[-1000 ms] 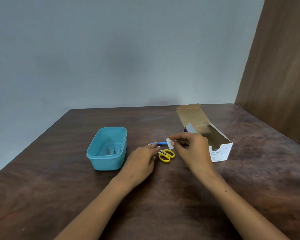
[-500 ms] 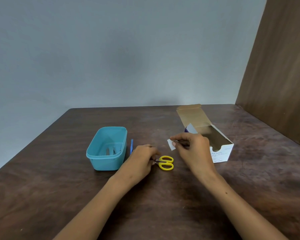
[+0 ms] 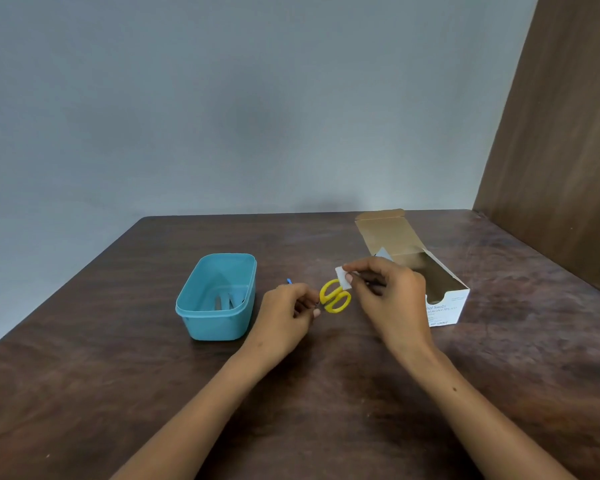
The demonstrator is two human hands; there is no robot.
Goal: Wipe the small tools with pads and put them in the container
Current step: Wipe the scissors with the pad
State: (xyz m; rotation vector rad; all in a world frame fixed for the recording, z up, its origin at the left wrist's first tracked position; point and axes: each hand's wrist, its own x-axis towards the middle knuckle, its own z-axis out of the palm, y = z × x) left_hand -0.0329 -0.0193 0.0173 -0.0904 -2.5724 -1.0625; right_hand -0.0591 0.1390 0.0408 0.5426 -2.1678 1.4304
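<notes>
Two hands meet mid-table, bare wood all round. My left hand (image 3: 288, 315) pinches the scissors (image 3: 334, 295) at the blade end, their long axis left-right, yellow handles pointing right. My right hand (image 3: 387, 292) pinches a white pad (image 3: 342, 277) against the handles' far side, right of the teal container (image 3: 219, 296).

The blades of the yellow scissors (image 3: 335, 295) are hidden inside the left hand (image 3: 288, 311), so the form of that grip cannot be told. A blue tool (image 3: 289, 281) shows only its tip at 12 o'clock of the left hand; its kind is unclear. The white pad (image 3: 343, 277) is partly covered by the right hand (image 3: 387, 294), which also hides the near left corner of the cardboard box (image 3: 444, 299). Grey items (image 3: 224, 301) in the container (image 3: 219, 292) are too small to identify. Box lettering is partly hidden. Both forearms and the surface (image 3: 84, 393) are cut off at the bottom edge.
</notes>
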